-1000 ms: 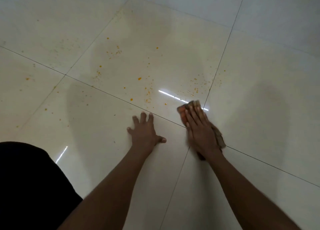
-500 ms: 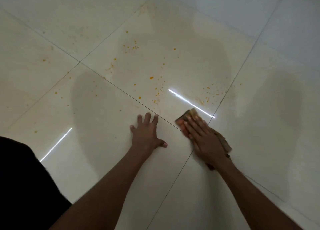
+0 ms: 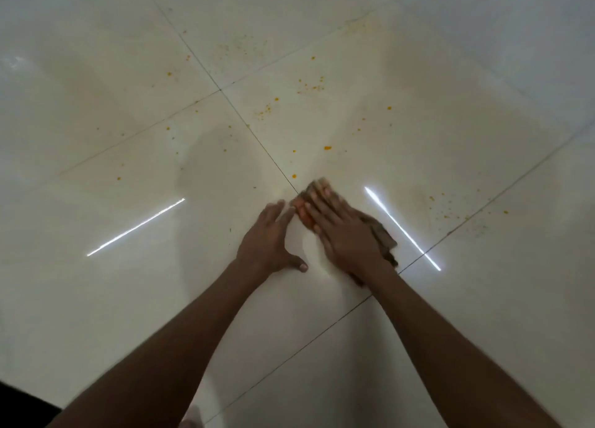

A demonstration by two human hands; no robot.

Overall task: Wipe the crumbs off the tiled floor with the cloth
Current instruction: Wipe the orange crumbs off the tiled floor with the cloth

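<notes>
The cloth [image 3: 380, 231] is pressed flat to the tiled floor [image 3: 483, 298] under the right hand [image 3: 344, 234], whose fingers lie straight over it; nothing is gripped, the fabric being pinned by the palm alone. Its brown edges show beyond the fingertips at 12 o'clock of the hand and past the wrist at 4 o'clock. The left hand [image 3: 267, 234] is laid open on the tile just beside it at 9 o'clock, fingers extended (a brace, it would seem). The wiping step is judged to be under way and far from done: orange crumbs [image 3: 310, 87] are scattered toward 12 o'clock, with another patch [image 3: 446, 213] at 3 o'clock. A forward sweep with steady downward pressure is called for next, so that crumbs are gathered rather than smeared.
</notes>
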